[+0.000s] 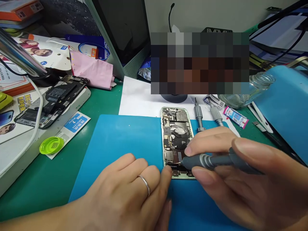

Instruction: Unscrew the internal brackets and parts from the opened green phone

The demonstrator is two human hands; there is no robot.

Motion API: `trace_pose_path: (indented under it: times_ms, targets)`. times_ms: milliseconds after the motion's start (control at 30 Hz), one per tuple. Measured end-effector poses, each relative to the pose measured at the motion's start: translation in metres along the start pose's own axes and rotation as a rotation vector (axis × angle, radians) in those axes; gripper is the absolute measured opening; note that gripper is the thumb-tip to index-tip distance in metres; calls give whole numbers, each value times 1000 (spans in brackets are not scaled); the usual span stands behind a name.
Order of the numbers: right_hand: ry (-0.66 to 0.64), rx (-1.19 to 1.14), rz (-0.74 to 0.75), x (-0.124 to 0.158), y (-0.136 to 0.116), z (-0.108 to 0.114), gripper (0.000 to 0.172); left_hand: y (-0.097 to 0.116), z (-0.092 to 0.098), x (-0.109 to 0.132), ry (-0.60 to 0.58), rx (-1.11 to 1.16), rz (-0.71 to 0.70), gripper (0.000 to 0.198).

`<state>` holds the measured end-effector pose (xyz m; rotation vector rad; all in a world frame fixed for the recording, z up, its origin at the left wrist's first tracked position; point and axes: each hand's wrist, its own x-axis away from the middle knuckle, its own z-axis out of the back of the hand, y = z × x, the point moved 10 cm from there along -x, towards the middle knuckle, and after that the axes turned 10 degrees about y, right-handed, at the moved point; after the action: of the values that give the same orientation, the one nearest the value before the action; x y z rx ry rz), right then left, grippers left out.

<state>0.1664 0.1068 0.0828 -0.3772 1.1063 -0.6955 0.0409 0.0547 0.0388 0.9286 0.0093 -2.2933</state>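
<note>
An opened phone (176,141) lies back-off on a blue mat (115,141), its long axis running straight away from the person, top end far and bottom end near. The right hand (252,186) pinches a grey screwdriver (207,161) between thumb and fingers. The tool lies almost level and crosswise to the phone, coming in from the right, and its tip meets the lower part of the exposed board. The left hand (127,192), wearing a ring (144,184), rests palm down on the mat and grasps nothing. Its fingers are loosely curled, and one fingertip presses against the phone's lower left edge, so the phone sits between the two hands (the right is the one over the board).

Two spare drivers (199,117) lie just beyond the right hand's fingers, beside the phone's right edge. A second phone (51,99), also open, sits well apart on the left near a green lid (51,145), and a glass jar (247,91) lies on its side at the far right.
</note>
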Motion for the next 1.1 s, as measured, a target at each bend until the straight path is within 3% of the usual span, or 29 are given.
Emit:
trace_pose_path:
  times_ms: [133,433,1100]
  targets:
    - [-3,-59,126,0,-11,-4,85,-2,-6,1,-33,0,-15,31]
    - [-65,-25,141,-2,-10,-11,88,0,-9,1,-54,-2,-37,34]
    - [-3,-30,104,-1,-9,-8,89,-1,-11,1,-82,-8,-36,34]
